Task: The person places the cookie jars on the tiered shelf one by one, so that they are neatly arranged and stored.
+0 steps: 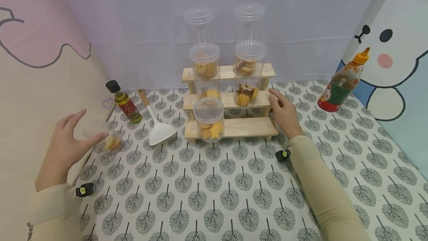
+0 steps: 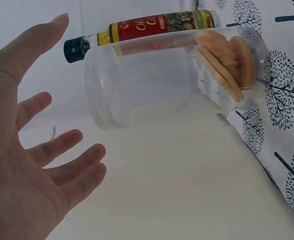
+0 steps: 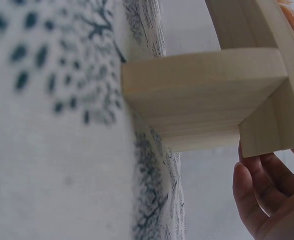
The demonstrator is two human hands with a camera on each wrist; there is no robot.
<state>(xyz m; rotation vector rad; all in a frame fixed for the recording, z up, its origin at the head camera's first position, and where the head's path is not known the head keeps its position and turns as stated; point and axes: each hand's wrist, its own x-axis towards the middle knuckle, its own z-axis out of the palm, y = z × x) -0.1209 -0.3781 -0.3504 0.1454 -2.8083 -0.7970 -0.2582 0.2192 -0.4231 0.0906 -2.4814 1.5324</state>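
My left hand [image 1: 65, 148] is spread, thumb apart from the fingers, close to a clear lidded jar [image 1: 97, 129] with cookies in its bottom. In the left wrist view the jar [image 2: 152, 75] lies across the picture just beyond my fingertips, with a gap between. My right hand [image 1: 284, 112] grips the right end of the middle step of a three-step wooden stand [image 1: 250, 124]. In the right wrist view its bent fingers [image 3: 262, 190] go behind the step's end, tips partly hidden. Clear jars of cookies stand on the steps, one jar [image 1: 209, 118] on the front step's left.
An olive oil bottle [image 1: 125, 103] stands behind the left jar, with a white spatula [image 1: 161, 132] lying beside it. A red sauce bottle [image 1: 341, 84] with an orange cap is at the far right. Tree-patterned cloth [image 1: 187, 196] covers the table; printed curtains hang round it.
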